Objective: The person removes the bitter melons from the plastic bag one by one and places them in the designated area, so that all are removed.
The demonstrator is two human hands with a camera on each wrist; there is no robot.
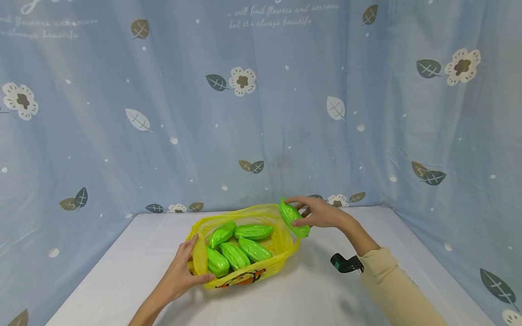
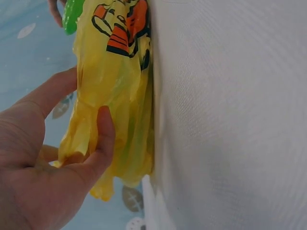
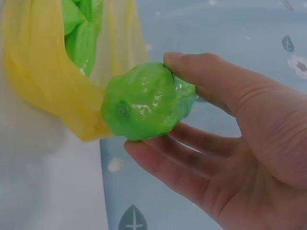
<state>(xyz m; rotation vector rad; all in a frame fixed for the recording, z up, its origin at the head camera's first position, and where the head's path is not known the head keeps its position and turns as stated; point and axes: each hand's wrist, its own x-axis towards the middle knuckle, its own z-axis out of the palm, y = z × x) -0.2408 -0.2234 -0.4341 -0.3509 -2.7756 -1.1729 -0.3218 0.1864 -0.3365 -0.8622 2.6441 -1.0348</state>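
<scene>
A yellow plastic bag (image 1: 271,270) stands open at the top on the white table, with several glossy green bitter melons (image 1: 253,232) lying inside. My left hand (image 1: 179,274) grips the bag's left side, the thumb at the front and the fingers around the edge; the left wrist view shows the bag's crumpled end (image 2: 120,148) between them. Beside the bag's right rim, my right hand (image 1: 322,213) holds another bitter melon (image 1: 294,218) above the table. In the right wrist view, fingers and thumb pinch this melon (image 3: 144,103) around its sides.
White cloth covers the table (image 1: 122,262). A blue curtain (image 1: 277,113) with leaf and flower prints rises behind it and along both sides. A small black device (image 1: 344,263) sits at the right wrist, near the beige sleeve (image 1: 391,276).
</scene>
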